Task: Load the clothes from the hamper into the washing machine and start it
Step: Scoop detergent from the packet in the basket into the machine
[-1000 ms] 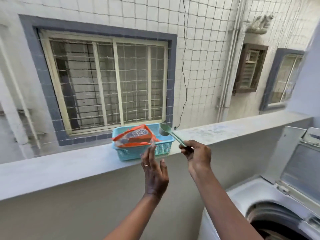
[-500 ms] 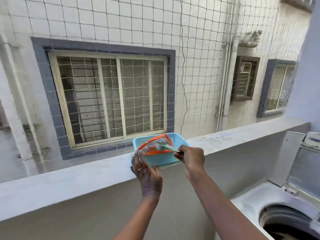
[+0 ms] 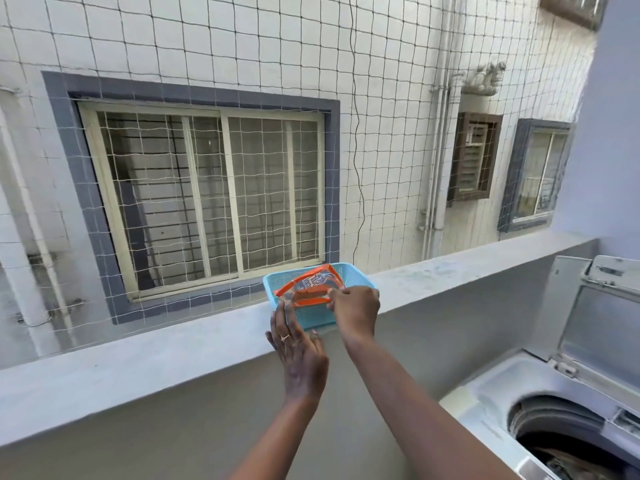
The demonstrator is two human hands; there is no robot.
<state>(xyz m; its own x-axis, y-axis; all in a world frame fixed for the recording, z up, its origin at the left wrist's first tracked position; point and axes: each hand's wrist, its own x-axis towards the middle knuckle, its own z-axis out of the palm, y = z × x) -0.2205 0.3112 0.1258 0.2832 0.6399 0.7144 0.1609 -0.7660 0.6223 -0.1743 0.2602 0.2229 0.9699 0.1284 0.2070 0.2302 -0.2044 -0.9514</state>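
A blue plastic basket (image 3: 360, 284) stands on the grey ledge, and an orange detergent packet (image 3: 311, 288) lies in it. My right hand (image 3: 356, 306) is curled at the packet's right edge. It still grips the green scoop, of which only a pale sliver shows at the fingertips. My left hand (image 3: 299, 351) has straight fingers, and their tips touch the basket's front left corner. The white top-loading washing machine (image 3: 485, 393) is at the lower right with its lid (image 3: 602, 327) raised. Dark clothes (image 3: 568, 460) show inside the drum. No hamper is in view.
The concrete ledge (image 3: 138, 358) runs across the view at chest height, with safety netting (image 3: 381, 133) behind it. Beyond are a tiled wall and barred windows. A pale wall (image 3: 609, 133) rises on the right, above the washing machine.
My right hand carried the scoop from above the ledge down into the basket at the packet. My left hand rose and reached the basket's front. The view shifted up and left.
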